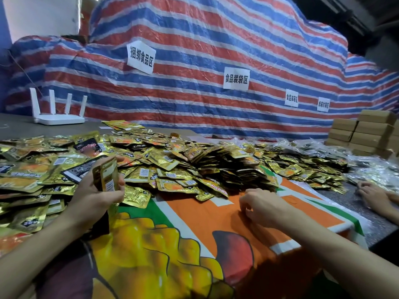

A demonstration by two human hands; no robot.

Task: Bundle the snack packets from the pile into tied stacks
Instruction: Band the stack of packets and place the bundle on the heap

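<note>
Though clasping a thin stack upright in the left fingers, looks early: no tie yet, with the pile just beyond. Right fingers curled on bench; cannot tell whether holding anything.

1 wide-angle head-worn camera looked forward and down, close over the snack packets, facing the striped tarp.

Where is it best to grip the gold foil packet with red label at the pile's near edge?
Probably pinch the near edge of the red-labelled gold foil packet from the front with the right hand: that edge lies free on the orange cloth, its far side is buried.
</note>
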